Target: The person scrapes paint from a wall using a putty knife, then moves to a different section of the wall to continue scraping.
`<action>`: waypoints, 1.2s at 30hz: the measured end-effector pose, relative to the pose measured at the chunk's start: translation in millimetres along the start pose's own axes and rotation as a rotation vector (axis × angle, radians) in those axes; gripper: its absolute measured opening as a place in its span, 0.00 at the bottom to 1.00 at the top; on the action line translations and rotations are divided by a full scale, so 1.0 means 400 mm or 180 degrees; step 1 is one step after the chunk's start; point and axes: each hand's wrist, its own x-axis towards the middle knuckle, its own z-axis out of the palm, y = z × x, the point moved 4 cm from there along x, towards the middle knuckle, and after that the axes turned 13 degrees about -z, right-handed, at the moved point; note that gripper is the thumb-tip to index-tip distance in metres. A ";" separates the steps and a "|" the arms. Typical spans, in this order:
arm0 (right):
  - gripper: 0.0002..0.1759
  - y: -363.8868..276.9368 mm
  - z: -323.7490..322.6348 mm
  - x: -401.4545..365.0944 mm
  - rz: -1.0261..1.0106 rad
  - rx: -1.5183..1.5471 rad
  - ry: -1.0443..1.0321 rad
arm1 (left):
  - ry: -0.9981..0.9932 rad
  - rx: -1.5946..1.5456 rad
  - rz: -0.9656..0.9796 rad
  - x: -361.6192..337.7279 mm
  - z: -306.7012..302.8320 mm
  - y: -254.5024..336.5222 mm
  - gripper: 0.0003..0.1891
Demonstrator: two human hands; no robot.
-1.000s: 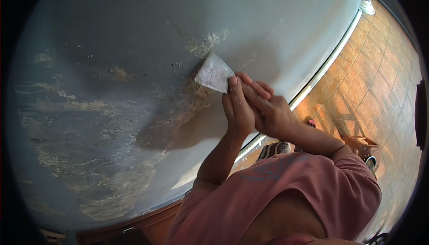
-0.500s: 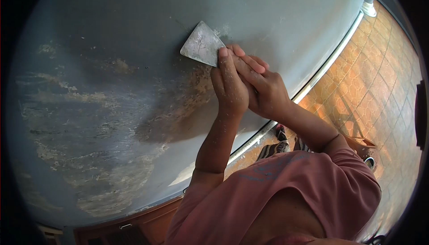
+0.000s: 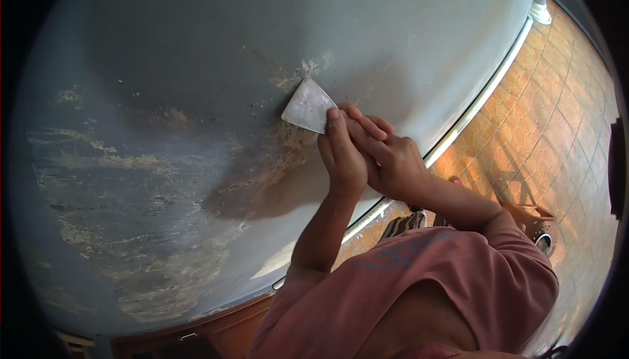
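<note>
A scraper with a broad, worn metal blade (image 3: 309, 105) lies against the grey painted wall (image 3: 216, 18), its handle hidden inside my hands. My right hand (image 3: 400, 166) is closed around the handle. Pressed alongside it, my left hand (image 3: 346, 159) also grips the tool, the thumb lying at the base of the blade. Just beyond the blade's far corner is a pale scraped patch (image 3: 314, 66) with small paint crumbs near it. Rough, flaking paint (image 3: 151, 215) covers a large area on the left.
A pale baseboard strip (image 3: 452, 141) runs along the wall's foot, beside orange patterned floor tiles (image 3: 537, 103). A brown container (image 3: 538, 221) stands on the floor at right. Wooden door (image 3: 229, 329) at bottom left. Someone's white shoe (image 3: 540, 14) shows at top right.
Both hands and the scraper have moved down the view, toward my body. The pale patch and more crumbs now show where the blade was.
</note>
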 end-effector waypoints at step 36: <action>0.31 0.003 0.088 -0.072 0.0154 0.0572 0.0320 | 0.0174 0.0624 -0.0252 -0.042 -0.064 -0.053 0.18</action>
